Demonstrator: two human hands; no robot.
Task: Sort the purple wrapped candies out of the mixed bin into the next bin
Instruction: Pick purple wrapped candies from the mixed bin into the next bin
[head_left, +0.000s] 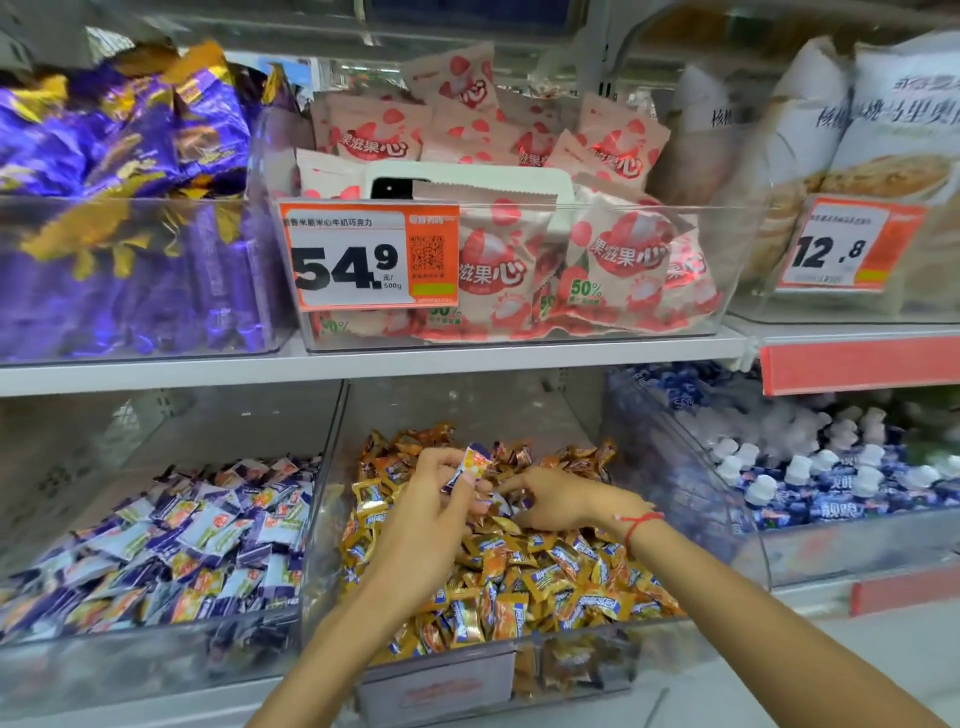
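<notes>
My left hand (436, 499) pinches a purple candy (470, 465) above the mixed bin (519, 660), frame centre — my right hand (550, 501) digs in with curled fingers, its grasp unclear. The purple bin (156, 649) sits lower left, under a white shelf (363, 364).

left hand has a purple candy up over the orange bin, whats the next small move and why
Probably carry the left hand leftward and drop its purple candy into the purple bin: the candy is pinched clear above the mixed bin.
</notes>
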